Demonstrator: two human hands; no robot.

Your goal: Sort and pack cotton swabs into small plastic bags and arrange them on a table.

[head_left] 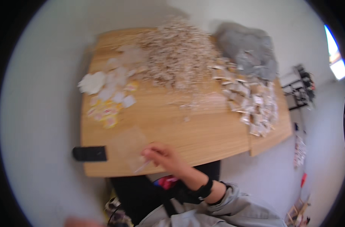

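Note:
My right hand (164, 157) is over the near edge of the wooden table, thumb and fingers pinched together. A thin whitish strip (143, 166) sticks out below the fingertips; its kind is too blurred to tell. Just left of that hand, a clear plastic sheet or bag (125, 142) lies flat on the table. Only a smeared part of my left hand (82, 222) shows at the lower edge, below the table and away from everything on it. Its fingers cannot be made out.
A big heap of small whitish pieces (180, 53) covers the table's far middle. Small filled packets (252, 102) lie at right below a grey plastic bag (248, 45). Yellow-and-white cards (106, 109) and white sheets (92, 83) lie at left. A black block-like object (91, 153) overhangs the left edge.

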